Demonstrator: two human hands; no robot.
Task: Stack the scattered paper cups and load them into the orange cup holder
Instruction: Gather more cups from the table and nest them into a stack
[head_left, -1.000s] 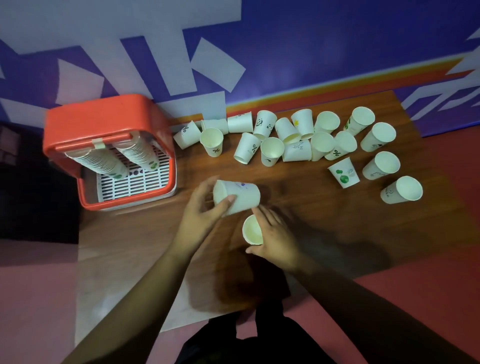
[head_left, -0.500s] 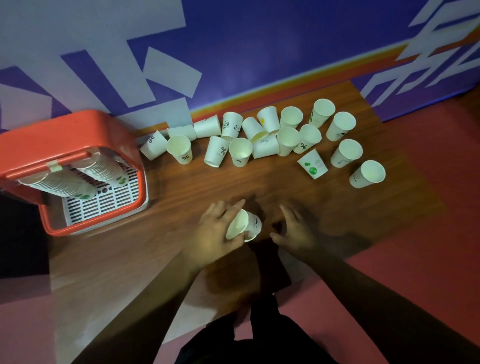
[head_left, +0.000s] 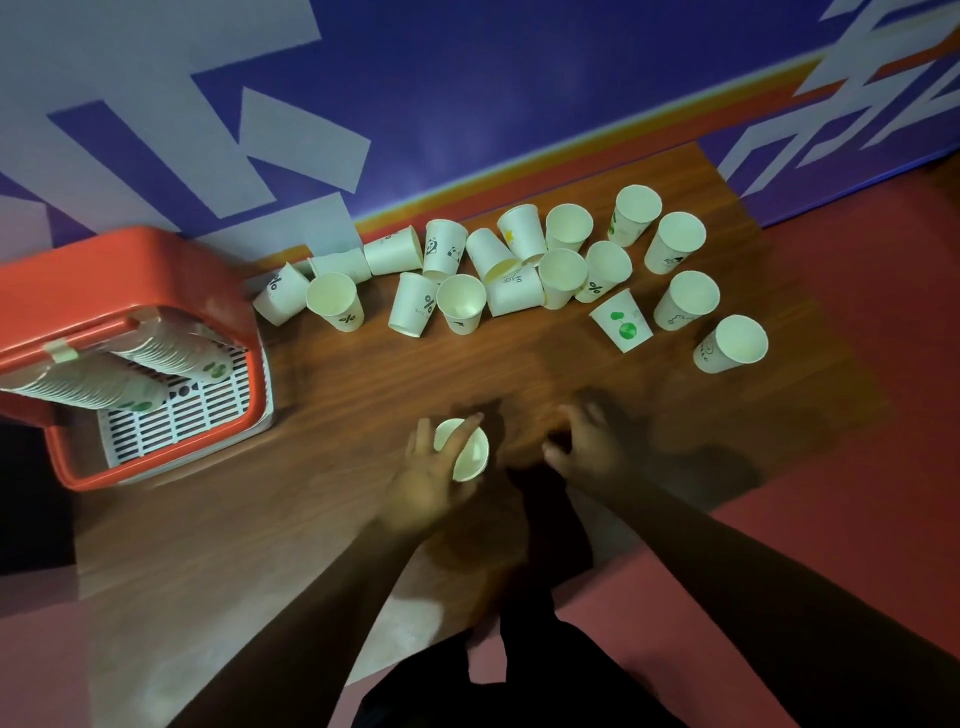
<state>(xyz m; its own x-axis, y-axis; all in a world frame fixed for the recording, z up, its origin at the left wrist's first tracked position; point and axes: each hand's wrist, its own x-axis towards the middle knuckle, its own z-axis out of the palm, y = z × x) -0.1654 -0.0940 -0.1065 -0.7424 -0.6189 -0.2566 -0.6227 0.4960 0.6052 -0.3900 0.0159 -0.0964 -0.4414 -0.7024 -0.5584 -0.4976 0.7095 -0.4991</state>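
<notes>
Left hand (head_left: 428, 475): fingers (head_left: 465, 428) are wrapped round the held white paper cups (head_left: 470, 454), seemingly a nested pair. The mouth is turned up to the camera and the long axis is close to upright.
Right hand (head_left: 597, 447): empty. Its fingers (head_left: 589, 418) are loosely spread above the brown wooden bench (head_left: 363, 395). The hand is blurred, so finer detail cannot be told.
Loose white paper cups (head_left: 461, 306): scattered along the far edge of the bench, beyond both hands and well apart from them. Some stand and some lie tipped on their sides.
Orange plastic cup holder (head_left: 130, 270): at the bench's left end, far-left of the left hand. Two slanted cup stacks (head_left: 171, 353) are already loaded in it.
Key relation: the next cup lies forward of the fingers. The free right hand is judged the nearer to the green-printed cup (head_left: 623, 322) and the right-hand cluster.
Step judged: the next cup is to be fetched and nested. Most of the cups are not yet stacked.
</notes>
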